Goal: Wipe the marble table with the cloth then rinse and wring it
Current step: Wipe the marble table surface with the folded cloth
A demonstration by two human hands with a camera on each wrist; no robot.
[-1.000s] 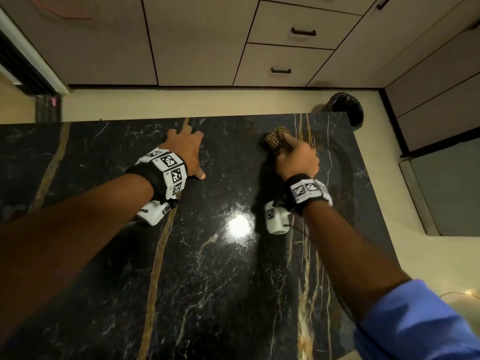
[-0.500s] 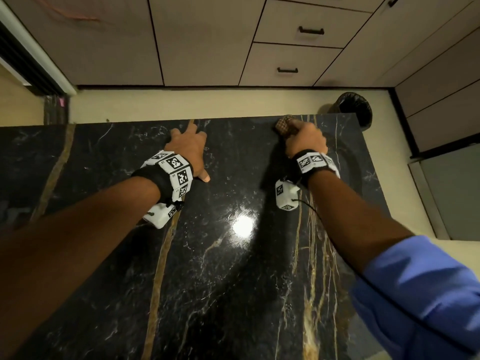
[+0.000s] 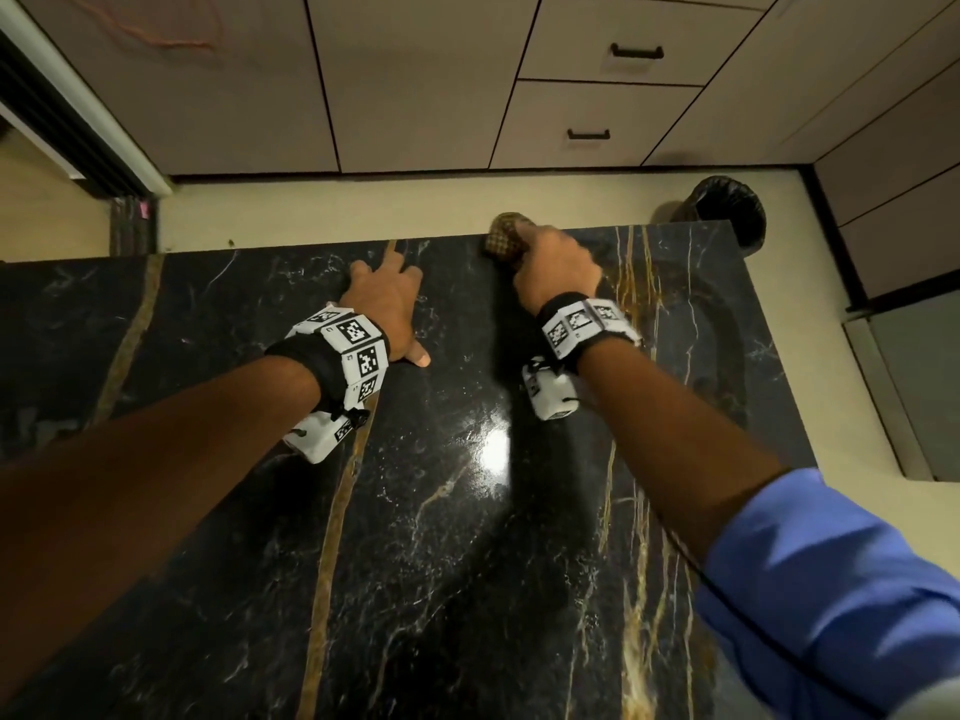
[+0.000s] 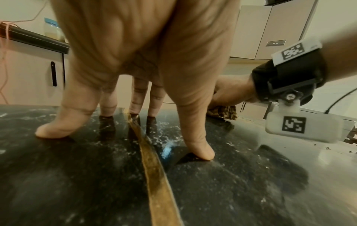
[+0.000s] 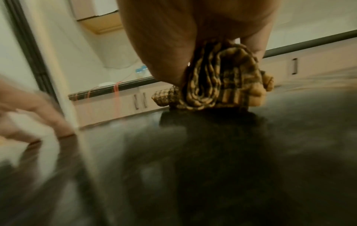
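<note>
The black marble table with gold veins fills the head view. My right hand grips a bunched brown checked cloth and presses it on the marble at the table's far edge. In the right wrist view the cloth is wadded under my curled fingers. My left hand rests on spread, straight fingertips on the marble, left of the cloth, and holds nothing. From the left wrist view the cloth shows under my right hand.
Beyond the far edge lie a cream floor and beige cabinets with drawers. A black lined bin stands by the table's far right corner. A doorway frame is at the far left.
My right hand has slid the cloth away from me to the table's far edge and a little to the left. The left hand has stayed planted on the marble.
</note>
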